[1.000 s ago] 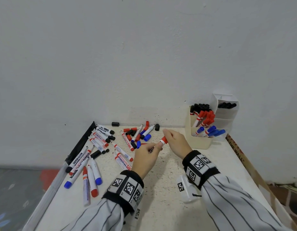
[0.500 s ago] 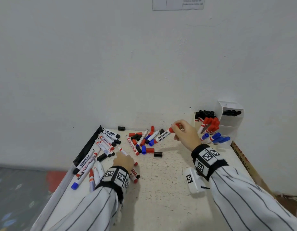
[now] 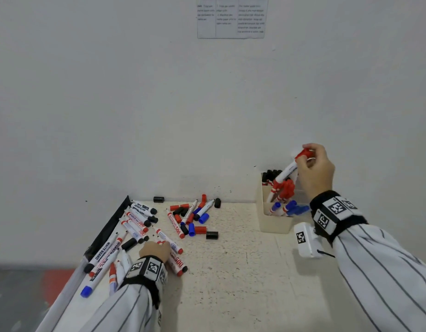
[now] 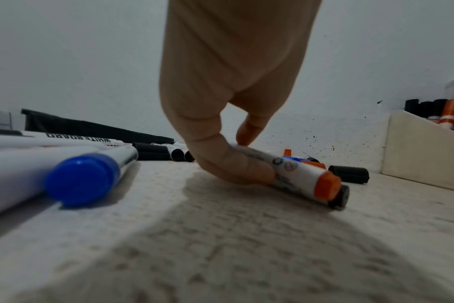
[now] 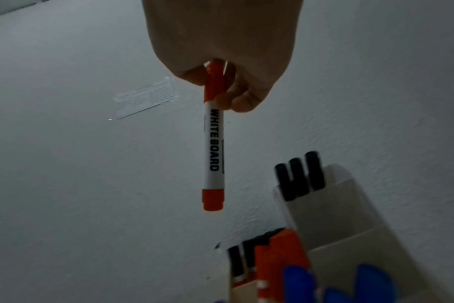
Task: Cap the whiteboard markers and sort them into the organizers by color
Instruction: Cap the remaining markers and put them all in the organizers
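A: What is the right hand (image 3: 315, 169) doing?

B: It is pinching a capped red whiteboard marker (image 5: 213, 143) by its cap, fingers curled round the top, and holding it over the cream organizer (image 3: 274, 224). The marker is hanging with its long axis steeply tilted, lower end pointing down and to the left toward the red markers (image 3: 285, 188) already standing in the middle compartment.

A: So which way is the slot lying from the hand?

B: Below it and slightly left. I am judging that the drop is hinging on that: the barrel's lower end is sitting just above the red caps, so it needs to slide down along its own axis between them. Black markers (image 3: 271, 174) are standing behind, blue ones (image 3: 291, 207) in front.

A: And the left hand (image 4: 231, 114)?

B: It is working far from the organizer, down on the table (image 3: 231, 271) among the loose markers. Thumb and a fingertip are curling round another red marker (image 4: 301, 176) lying flat, its red end pointing right. A loose black cap (image 4: 349, 174) is lying just beyond it
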A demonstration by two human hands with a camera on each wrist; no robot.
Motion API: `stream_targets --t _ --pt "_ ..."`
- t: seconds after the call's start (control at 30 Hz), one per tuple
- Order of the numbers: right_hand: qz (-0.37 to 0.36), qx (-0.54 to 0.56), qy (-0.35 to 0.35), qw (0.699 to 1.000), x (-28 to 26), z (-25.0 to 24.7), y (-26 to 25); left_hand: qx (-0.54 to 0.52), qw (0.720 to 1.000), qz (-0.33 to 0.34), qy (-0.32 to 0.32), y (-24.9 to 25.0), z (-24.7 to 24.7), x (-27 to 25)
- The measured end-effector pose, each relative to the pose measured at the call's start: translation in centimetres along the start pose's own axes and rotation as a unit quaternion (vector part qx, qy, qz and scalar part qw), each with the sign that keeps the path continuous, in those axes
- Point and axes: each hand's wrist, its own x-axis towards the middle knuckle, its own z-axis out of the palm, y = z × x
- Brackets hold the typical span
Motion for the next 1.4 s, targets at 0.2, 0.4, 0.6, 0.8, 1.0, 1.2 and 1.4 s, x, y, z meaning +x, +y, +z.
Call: stream_targets --t 0.2,0.4,0.6,0.8,1.0,1.2,1.4 --pt "-0.028 -0.073 0.014 0.997 1.7 -3.5 3.4 -0.084 0.994 0.038 0.053 0.6 0.5 0.9" --pt "-0.014 -0.108 -0.009 0.994 0.9 -4.6 7.0 -0.160 0.985 0.040 0.052 1.3 1.4 -0.1" --pt "0.000 -0.133 -0.052 0.990 -0.1 -4.8 9.5 -0.164 0.985 0.046 0.041 1.4 1.8 0.2" --pt "0.007 -0.133 -0.046 0.990 0.0 -4.4 11.2 -0.156 0.986 0.044 0.040 1.3 2.1 1.0" --pt "-0.053 -0.111 -0.015 0.992 -0.8 -4.4 12.0 -0.150 0.987 0.041 0.045 1.5 2.6 1.6" --pt "-0.080 -0.109 0.018 0.991 -1.7 -5.2 13.2 -0.147 0.987 0.044 0.052 1.4 2.8 1.9" --pt "-0.053 -0.108 0.027 0.992 -1.3 -5.3 13.7 -0.151 0.987 0.042 0.042 1.3 3.2 2.8"
